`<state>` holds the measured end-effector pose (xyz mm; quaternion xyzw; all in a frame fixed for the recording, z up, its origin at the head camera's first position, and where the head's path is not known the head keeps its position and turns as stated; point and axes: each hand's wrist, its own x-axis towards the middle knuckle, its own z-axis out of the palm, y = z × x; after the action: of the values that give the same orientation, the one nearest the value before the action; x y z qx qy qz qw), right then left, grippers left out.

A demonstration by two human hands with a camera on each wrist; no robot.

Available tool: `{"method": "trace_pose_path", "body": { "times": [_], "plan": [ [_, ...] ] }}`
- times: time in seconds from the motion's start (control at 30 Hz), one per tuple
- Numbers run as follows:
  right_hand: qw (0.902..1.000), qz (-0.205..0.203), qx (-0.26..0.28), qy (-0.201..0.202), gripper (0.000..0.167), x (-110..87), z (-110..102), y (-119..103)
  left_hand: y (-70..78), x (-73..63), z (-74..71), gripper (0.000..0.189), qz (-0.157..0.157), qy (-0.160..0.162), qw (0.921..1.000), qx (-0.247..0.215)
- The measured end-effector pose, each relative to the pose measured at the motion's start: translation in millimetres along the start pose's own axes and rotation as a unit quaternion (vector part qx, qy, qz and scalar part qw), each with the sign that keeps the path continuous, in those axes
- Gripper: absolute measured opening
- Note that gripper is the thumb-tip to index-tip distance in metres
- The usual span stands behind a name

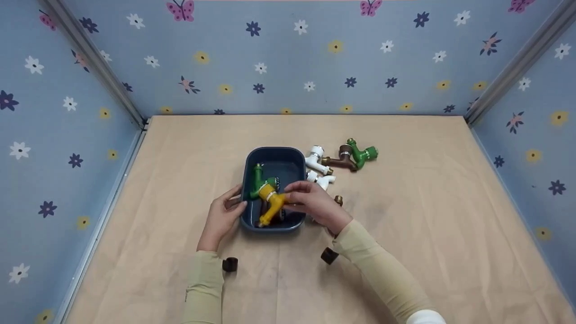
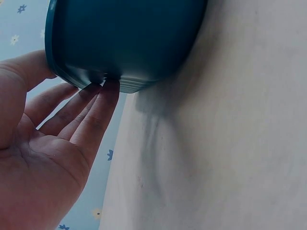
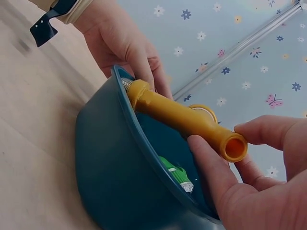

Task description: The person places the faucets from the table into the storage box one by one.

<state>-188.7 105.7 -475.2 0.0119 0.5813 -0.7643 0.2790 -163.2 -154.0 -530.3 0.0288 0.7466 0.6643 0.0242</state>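
A dark blue plastic tub (image 1: 288,164) stands on the table in front of the person. At its left side the left hand (image 1: 221,220) holds the wall, thumb by the rim and fingers against the outside (image 2: 96,115). The right hand (image 1: 319,204) pinches a yellow tap (image 1: 273,209) by its spout end, between thumb and fingers. In the right wrist view the threaded end of that yellow tap (image 3: 177,115) reaches the tub's rim. Inside the tub lies a green tap (image 1: 257,182), with darker parts partly hidden under the yellow one.
Right of the tub lie two white taps (image 1: 316,157), a brown tap (image 1: 345,157) and another green tap (image 1: 365,154). A brass threaded end (image 1: 338,200) shows beside the right hand, the rest of it hidden. Patterned blue walls (image 1: 288,58) enclose the table's back and sides.
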Motion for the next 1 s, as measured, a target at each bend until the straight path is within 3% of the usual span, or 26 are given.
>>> {"method": "trace_pose_path", "body": {
  "times": [0.37, 0.53, 1.0],
  "plan": [
    [1.0, -0.006, -0.001, 0.004, 0.035, 3.4, 5, 5, 8.7, -2.3, 0.9, 0.052, -0.001, -0.001, 1.0, 0.005],
    [0.9999, -0.005, -0.009, 0.004, 0.037, 3.6, 8, 6, -1.5, 0.3, 1.5, 0.051, 0.006, 0.011, 0.9999, 0.01],
    [0.9994, 0.001, -0.032, 0.012, 0.035, 10.8, 15, 10, 1.4, 0.1, 0.4, 0.052, -0.015, 0.005, 0.9999, 0.008]
  ]
}}
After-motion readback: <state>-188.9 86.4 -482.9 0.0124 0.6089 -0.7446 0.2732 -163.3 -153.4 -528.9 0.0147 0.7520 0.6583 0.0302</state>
